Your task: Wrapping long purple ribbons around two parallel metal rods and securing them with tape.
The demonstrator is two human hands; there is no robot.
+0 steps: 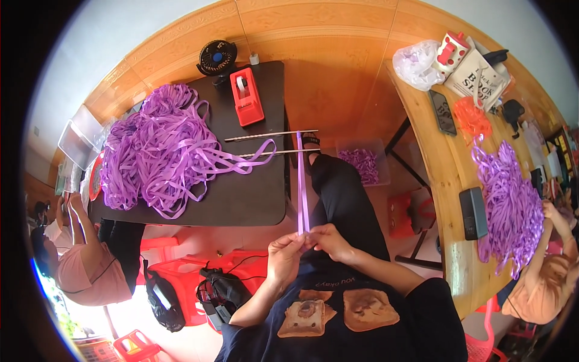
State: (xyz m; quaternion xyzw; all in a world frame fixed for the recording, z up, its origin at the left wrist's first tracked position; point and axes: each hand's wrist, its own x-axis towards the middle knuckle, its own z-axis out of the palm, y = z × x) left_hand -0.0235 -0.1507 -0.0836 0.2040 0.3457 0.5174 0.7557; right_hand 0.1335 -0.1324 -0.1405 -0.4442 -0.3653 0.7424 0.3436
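- Standing at right: one wooden table (443,169), pale, long, curved by the lens.
- One dark table (253,187), at left, rounded near corner.
- One co-worker (90,271), pink top, seated beyond the dark table's left end, forearms raised.
- One second co-worker (546,283), orange top, at the wooden table's far right, a hand at the edge of the purple heap there.
- One left heap (154,157) of purple ribbon, loose and tangled, on the dark table; one loop trails rightward to the lower rod.
- One right heap (509,202), same ribbon, on the wooden table.
- One clear bin (385,175), on the floor between the tables, purple pieces inside.
- One tape dispenser (248,99), red, on the dark table behind the rods.
- One desk fan (218,58), black, just beside the dispenser.
- One left hand (282,256), thumb and forefinger pinching the near end of the purple strip.
- One right hand (332,242), touching the left at the fingertips, thumb and forefinger pressed together on that same end.
- Two thin rods, upper rod (259,136) and lower rod (271,153), jutting past the dark table's right edge.
- One purple strip (301,193), two strands, stretched between hands and upper rod, crossing the lower.
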